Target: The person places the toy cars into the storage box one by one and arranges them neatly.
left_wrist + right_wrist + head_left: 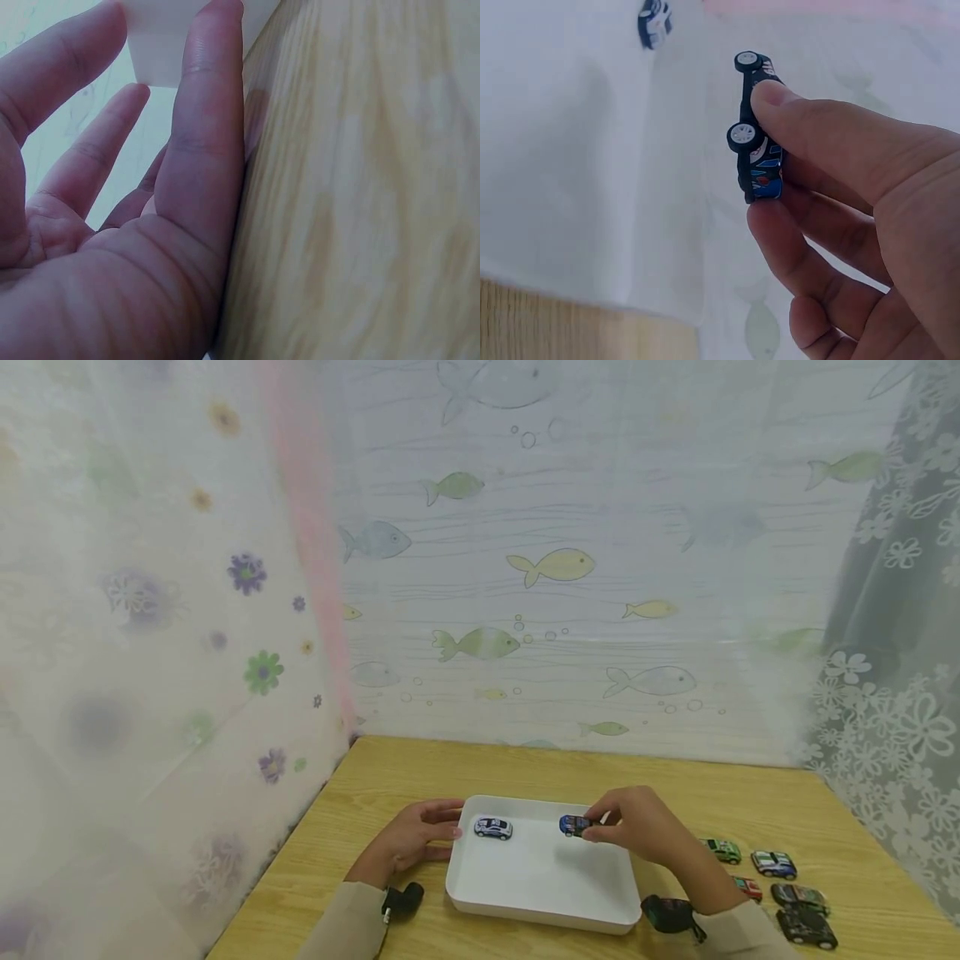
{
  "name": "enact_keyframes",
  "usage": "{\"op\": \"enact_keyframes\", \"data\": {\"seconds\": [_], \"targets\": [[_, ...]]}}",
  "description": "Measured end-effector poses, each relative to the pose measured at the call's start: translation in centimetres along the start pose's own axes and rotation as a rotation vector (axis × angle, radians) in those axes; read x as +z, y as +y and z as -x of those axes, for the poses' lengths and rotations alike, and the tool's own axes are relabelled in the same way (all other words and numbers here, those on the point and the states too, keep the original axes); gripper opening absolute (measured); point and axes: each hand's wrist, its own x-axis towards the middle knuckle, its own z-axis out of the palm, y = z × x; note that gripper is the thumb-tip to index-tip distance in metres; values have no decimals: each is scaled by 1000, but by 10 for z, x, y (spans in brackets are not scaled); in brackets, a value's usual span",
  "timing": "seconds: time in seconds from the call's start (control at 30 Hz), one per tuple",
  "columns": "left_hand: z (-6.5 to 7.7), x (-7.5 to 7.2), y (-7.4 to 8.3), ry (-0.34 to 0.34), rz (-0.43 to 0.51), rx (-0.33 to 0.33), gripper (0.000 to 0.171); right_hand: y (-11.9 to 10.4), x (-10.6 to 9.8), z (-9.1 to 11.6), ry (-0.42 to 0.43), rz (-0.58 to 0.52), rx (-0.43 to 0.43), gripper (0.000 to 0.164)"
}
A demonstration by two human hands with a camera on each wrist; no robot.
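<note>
Beige sleeves [345, 922] right up front, and there you were, with a black device [405, 900] at your left wrist and a second black device [670, 914] at your right! Out to the right of your arm sat the parked pack: a black car [806, 928] nearest, a dark car [801, 897] just behind it, whether touching you couldn't tell. Then a red car [748, 887], half hidden by your forearm, a striped car [775, 864] beyond, and a green car [726, 850], also partly covered.

In the middle, the white tray [540, 881], lying flat on the wooden table [427, 768]! Your left hand [411, 837] was at its left side, fingers straight and spread, tips against the wall. And the right hand [647, 825], what a neat grip: you had the blue car [572, 825] pinched between thumb and fingers, up over the tray's far right part, white wheels showing in the right wrist view. Across from it, inside the tray near the far left corner, stood a white car [492, 828], well apart from the blue one.

Past the table's far edge hung a fish curtain [555, 602], with a flowered sheet [150, 693] down the left.
</note>
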Motion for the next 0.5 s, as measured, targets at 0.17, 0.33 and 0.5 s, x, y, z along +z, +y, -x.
{"op": "enact_keyframes", "data": {"seconds": [0.17, 0.33, 0.5], "targets": [[-1, 0, 0, 2, 1, 9, 67, -3, 7, -8, -15, -16, 10, 21], [0, 1, 0, 4, -3, 14, 66, -7, 13, -15, -28, -39, 19, 21], [0, -1, 0, 2, 2, 10, 67, -12, 20, -20, -34, -65, 6, 19]]}}
